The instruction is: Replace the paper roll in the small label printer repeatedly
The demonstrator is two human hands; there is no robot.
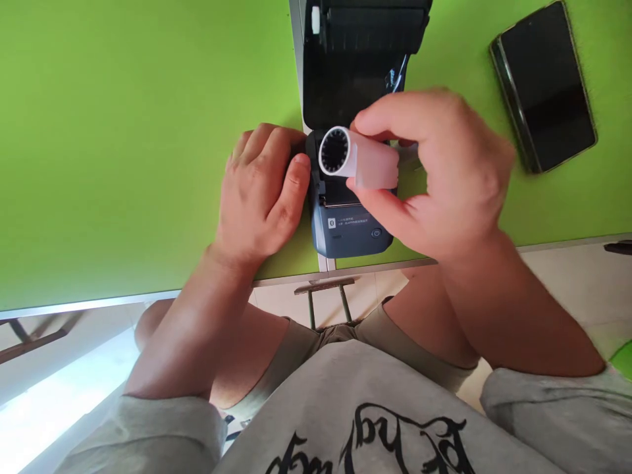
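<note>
A small dark blue printer (353,234) stands near the table's front edge with its black lid (345,85) swung up and back. My right hand (444,171) pinches a white paper roll (372,161) between thumb and fingers above the printer's opening. The roll's hollow core, with a black toothed inside, faces left, and a loose flap of paper hangs at its front. Against the printer's left side rests my left hand (264,191), palm down, fingers curled around the side and thumb on the near edge. Its fingertips are partly hidden.
The printer straddles a seam in the green table (123,151). A black phone (548,89) lies at the back right, on top of another dark object. The metal table edge (93,301) runs just in front of my legs.
</note>
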